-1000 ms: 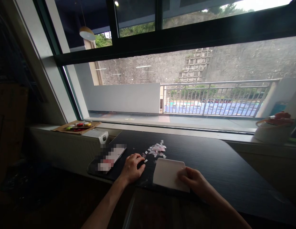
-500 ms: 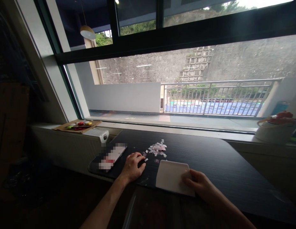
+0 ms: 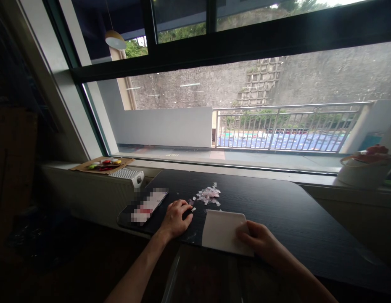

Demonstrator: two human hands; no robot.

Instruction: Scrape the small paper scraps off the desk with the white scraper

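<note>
My right hand (image 3: pixel 257 239) grips the right edge of a flat off-white square piece (image 3: pixel 223 232) with rounded corners. Its exact kind is not clear; it lies low over the near edge of the dark table (image 3: pixel 271 210). My left hand (image 3: pixel 177 218) rests on the tabletop, thumb and fingers apart, with its fingertips beside a few loose scraps. A pile of small whitish and pinkish paper-like scraps (image 3: pixel 208 195) lies just beyond both hands. To the left of my left hand is a phone (image 3: pixel 151 206) with a lit, blurred-out screen.
A radiator (image 3: pixel 88 195) runs along the wall at left, with cardboard (image 3: pixel 78 167) bearing colourful small items on top. A white pot-like container (image 3: pixel 356 170) stands on the sill at right. A large window spans the far side. Something transparent (image 3: pixel 173 273) is below the table's near edge.
My right hand has shifted the off-white square slightly left and a bit away from me, up to the nearest scraps. My left hand has hardly moved.
</note>
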